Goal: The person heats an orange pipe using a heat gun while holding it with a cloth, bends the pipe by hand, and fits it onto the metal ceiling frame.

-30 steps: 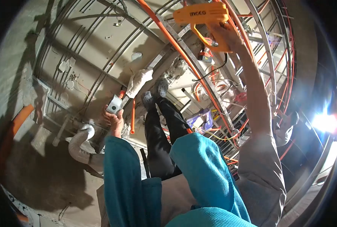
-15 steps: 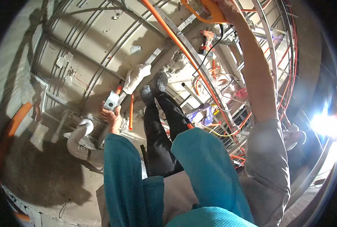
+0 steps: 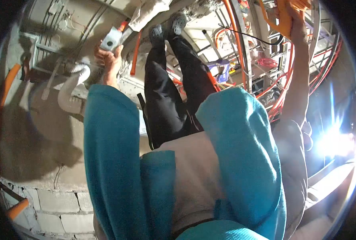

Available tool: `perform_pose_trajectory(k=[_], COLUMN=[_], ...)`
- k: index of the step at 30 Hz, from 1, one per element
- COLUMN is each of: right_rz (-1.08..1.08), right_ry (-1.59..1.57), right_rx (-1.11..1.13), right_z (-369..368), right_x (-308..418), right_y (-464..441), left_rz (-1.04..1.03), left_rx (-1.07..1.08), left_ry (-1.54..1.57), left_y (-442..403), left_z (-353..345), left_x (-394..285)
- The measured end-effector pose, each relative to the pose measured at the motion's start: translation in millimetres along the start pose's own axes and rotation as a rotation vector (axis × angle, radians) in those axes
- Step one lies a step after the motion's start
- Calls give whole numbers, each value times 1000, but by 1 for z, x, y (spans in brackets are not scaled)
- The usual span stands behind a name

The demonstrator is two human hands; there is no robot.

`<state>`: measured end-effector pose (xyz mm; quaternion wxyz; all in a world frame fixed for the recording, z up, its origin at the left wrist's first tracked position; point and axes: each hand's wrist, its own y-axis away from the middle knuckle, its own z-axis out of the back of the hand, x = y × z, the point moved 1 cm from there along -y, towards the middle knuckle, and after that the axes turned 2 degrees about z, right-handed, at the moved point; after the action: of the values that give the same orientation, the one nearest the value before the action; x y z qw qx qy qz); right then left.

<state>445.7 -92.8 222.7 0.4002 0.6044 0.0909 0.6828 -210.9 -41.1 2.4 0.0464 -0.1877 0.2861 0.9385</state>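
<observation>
Metal framing [image 3: 246,56] crowds the background, so with the left hand [image 3: 109,60] gripping the grey box [image 3: 113,36] beside the white bundle [image 3: 150,14] and the right hand [image 3: 299,11] wrapped round the orange tool [image 3: 284,24], I judge the black cable [image 3: 262,41] could snag that framing and jerk the tool.

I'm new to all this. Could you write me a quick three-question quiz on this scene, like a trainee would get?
1. Which hand holds the orange tool?
2. True or false: the left hand is empty.
3. The trousers are mainly: A) white, B) black, C) green.

Key:
1. The right hand.
2. False; it holds a grey box.
3. B.
</observation>
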Motion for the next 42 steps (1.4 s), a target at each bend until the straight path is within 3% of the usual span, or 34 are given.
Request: perform_pose_trajectory(k=[4,8,10,20,21,26,29,42], right_rz=[-4,-13,-8,9,10,22,27,84], right_ry=[11,12,12,17,17,11,6,-6], right_rx=[-15,-31,-35,-36,-37,-42,-47,-79], right_z=[-3,-6,-7,7,8,13,12,13], right_x=[-4,-4,-6,1,2,4,4,19], right_y=[8,15,15,5,5,-3,-6,6], left_rz=[92,41,140,-46,-141,-221,-39,223], left_rx=[27,-38,20,-42,-98,-154,-23,131], left_ry=[-56,-39,-9,57,-2,-138,-64,-103], left_y=[1,0,0,-2,-3,-4,0,2], left_z=[-1,-13,-10,-3,-3,-6,2,2], left_x=[-2,14,14,6,7,10,-1,1])
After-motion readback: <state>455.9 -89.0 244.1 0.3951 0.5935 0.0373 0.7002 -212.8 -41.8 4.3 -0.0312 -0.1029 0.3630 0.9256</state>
